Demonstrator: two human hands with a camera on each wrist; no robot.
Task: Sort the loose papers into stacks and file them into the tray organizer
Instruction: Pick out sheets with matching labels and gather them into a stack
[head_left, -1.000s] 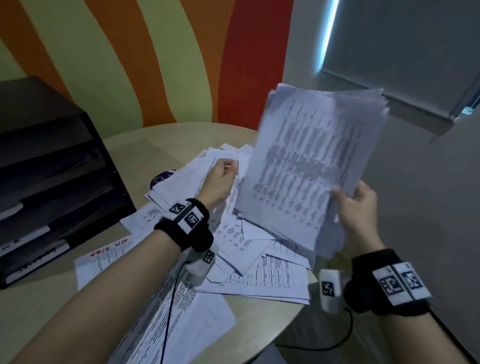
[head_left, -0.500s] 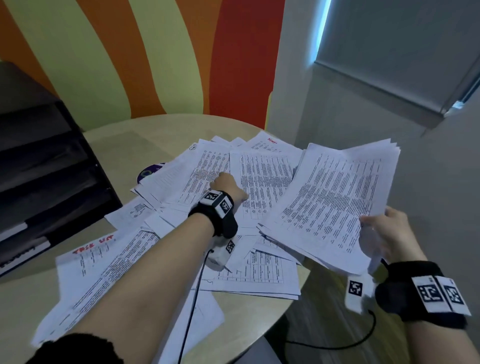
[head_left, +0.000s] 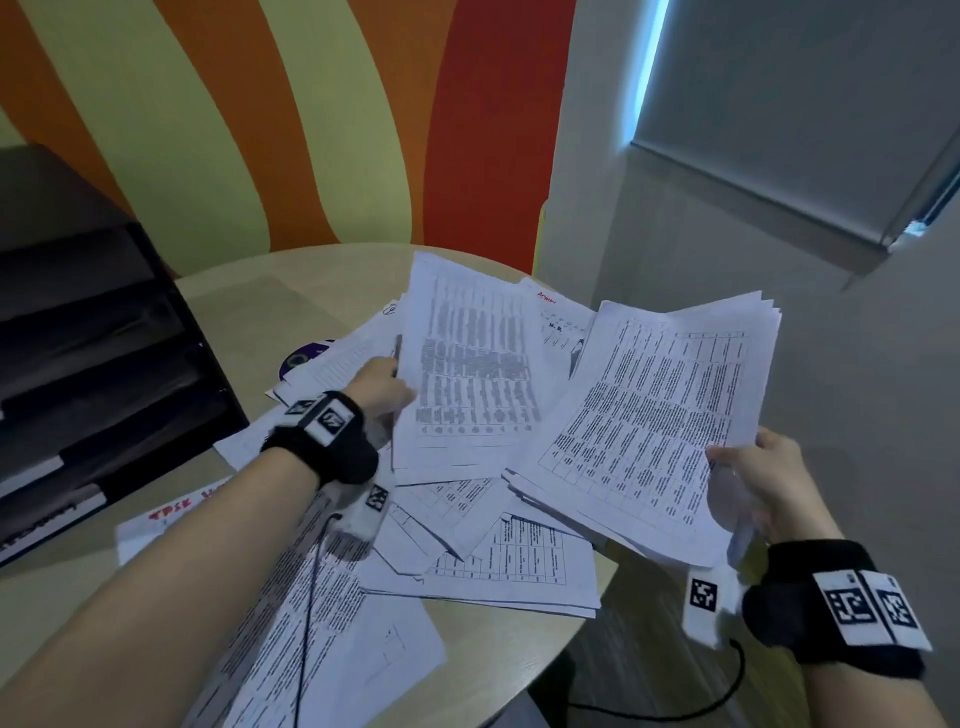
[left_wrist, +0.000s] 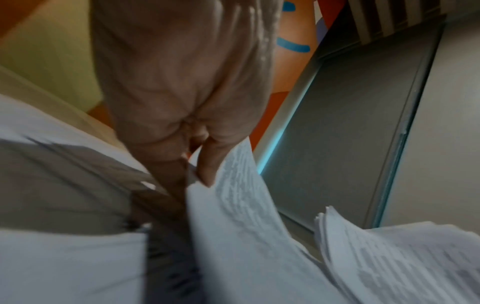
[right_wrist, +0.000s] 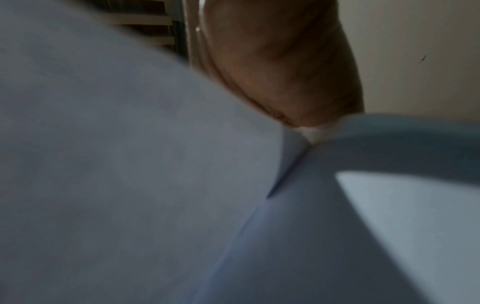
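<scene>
The loose papers (head_left: 467, 540) lie fanned over the near right part of the round table (head_left: 291, 291), overlapping at all angles, so none can go into the tray organizer (head_left: 104, 374) at your left until they are squared up. Your right hand (head_left: 769, 483) grips a thick stack (head_left: 660, 415) by its near corner, thumb on top and fingers curled beneath, and holds it off the table's edge; that looks meant to keep the gathered sheets apart from the unsorted ones. Your left hand (head_left: 382, 387) pinches one printed sheet (head_left: 467, 374) at its left edge between thumb and fingers (left_wrist: 207, 164), lifting that side off the pile. My guess is you are picking it out to join the stack. Held by one edge, the sheet will sag and may drag its neighbours. A purple disc (head_left: 304, 356) peeks out under the far papers.
</scene>
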